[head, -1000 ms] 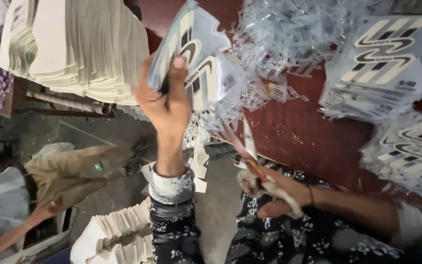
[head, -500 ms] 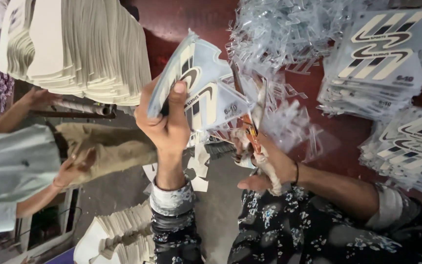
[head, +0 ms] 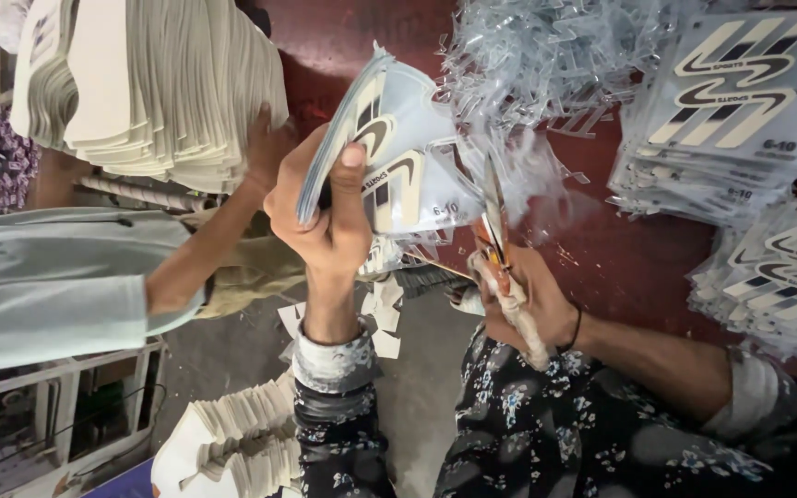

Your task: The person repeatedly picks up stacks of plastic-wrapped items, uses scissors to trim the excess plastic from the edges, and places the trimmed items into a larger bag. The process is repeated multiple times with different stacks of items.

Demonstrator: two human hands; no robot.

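Observation:
My left hand (head: 323, 214) grips a thick bundle of printed plastic sticker sheets (head: 389, 148), white with black and cream stripes, held upright above the table edge. My right hand (head: 523, 300) holds a pair of scissors (head: 493, 214) with cloth-wrapped handles, the blades pointing up against the right edge of the bundle. Clear plastic offcuts (head: 528, 65) lie heaped just beyond the blades.
Stacks of cut sticker sheets (head: 740, 120) and another stack (head: 777, 277) sit on the dark red table (head: 620, 267). A tall pile of white sheets (head: 149, 83) stands at upper left, with another person's hand (head: 265, 152) on it. More white sheets (head: 232, 443) lie below.
The scissors have risen to the bundle's right edge. Another person in a light shirt has leaned in from the left and put a hand on the tall white pile.

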